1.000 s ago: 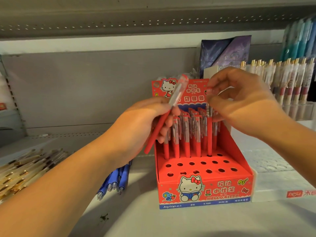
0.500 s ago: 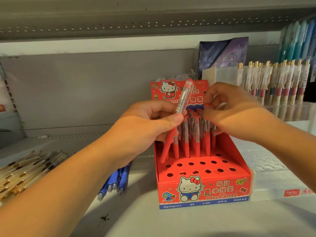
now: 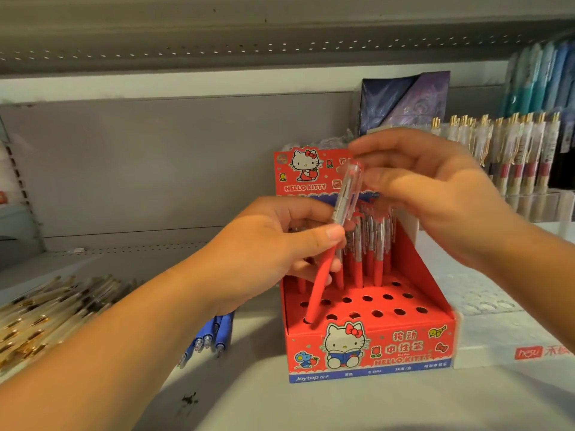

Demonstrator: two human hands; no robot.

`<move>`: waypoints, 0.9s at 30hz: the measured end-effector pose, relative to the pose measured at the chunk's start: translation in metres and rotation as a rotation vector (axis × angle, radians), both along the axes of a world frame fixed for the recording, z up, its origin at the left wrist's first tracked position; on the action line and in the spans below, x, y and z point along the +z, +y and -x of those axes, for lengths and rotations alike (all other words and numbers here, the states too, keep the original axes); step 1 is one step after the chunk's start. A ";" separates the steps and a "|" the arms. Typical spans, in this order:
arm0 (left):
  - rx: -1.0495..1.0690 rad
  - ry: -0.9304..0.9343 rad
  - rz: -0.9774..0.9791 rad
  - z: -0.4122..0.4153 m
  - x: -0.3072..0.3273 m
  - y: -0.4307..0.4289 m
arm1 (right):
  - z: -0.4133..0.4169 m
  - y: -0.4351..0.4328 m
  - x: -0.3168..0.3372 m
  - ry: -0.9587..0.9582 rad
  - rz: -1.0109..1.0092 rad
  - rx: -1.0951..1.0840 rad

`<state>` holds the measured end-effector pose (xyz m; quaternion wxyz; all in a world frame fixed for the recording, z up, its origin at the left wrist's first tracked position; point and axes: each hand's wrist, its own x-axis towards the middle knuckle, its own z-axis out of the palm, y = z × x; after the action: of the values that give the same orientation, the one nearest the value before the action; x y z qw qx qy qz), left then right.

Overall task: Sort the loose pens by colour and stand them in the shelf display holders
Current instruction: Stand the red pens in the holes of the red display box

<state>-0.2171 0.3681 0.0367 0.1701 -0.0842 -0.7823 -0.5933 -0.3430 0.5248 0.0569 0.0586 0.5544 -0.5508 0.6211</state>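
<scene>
The left hand (image 3: 273, 244) is keeping its grip closed on a red pen (image 3: 320, 284), lowered until its tip is meeting the display holder's (image 3: 370, 349) front-left hole. The right hand (image 3: 435, 194), off the holder's back-row pens (image 3: 378, 253), is hovering loose-fingered and empty beside the pen's top. Seating is likely beginning.

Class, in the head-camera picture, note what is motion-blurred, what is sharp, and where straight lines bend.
Head view: right hand smeared by motion; red pen in the left hand and display box print fairly sharp; upper shelf edge bows, wide-angle distortion.
</scene>
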 end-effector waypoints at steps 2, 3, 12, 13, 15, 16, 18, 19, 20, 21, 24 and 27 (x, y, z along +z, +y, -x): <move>-0.026 -0.026 0.020 0.000 -0.002 0.001 | -0.002 -0.001 -0.003 -0.017 -0.030 0.129; -0.030 -0.033 0.024 0.001 -0.003 0.001 | -0.003 -0.002 -0.005 -0.018 -0.030 0.155; 0.060 0.039 0.113 0.002 -0.001 -0.002 | -0.007 -0.004 -0.002 -0.171 0.019 0.131; 0.075 0.050 0.122 0.002 0.000 -0.001 | -0.007 -0.002 -0.001 -0.174 0.021 0.126; 0.149 0.115 0.148 0.003 0.001 -0.001 | -0.006 0.001 0.004 -0.187 0.030 0.107; 0.213 0.165 0.154 0.003 0.003 -0.002 | -0.004 0.003 0.007 -0.192 0.036 0.090; 0.375 0.263 0.120 0.006 0.006 -0.006 | 0.001 0.008 0.013 -0.178 0.040 0.024; 0.468 0.288 0.094 0.007 0.008 -0.009 | 0.005 0.011 0.016 -0.153 0.035 -0.025; 0.555 0.273 0.071 0.008 0.009 -0.012 | 0.008 0.013 0.018 -0.126 0.027 -0.076; 0.630 0.218 0.055 0.009 0.010 -0.015 | 0.011 0.014 0.019 -0.100 0.017 -0.127; 0.722 -0.030 0.068 0.013 0.005 -0.018 | 0.019 0.016 0.020 -0.008 -0.042 -0.281; 0.635 -0.261 0.052 0.011 -0.003 -0.018 | 0.023 0.015 0.019 0.070 -0.099 -0.386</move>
<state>-0.2285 0.3505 0.0339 0.2425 0.2356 -0.7994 -0.4966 -0.3658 0.5402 0.0757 0.1684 0.4622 -0.6742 0.5510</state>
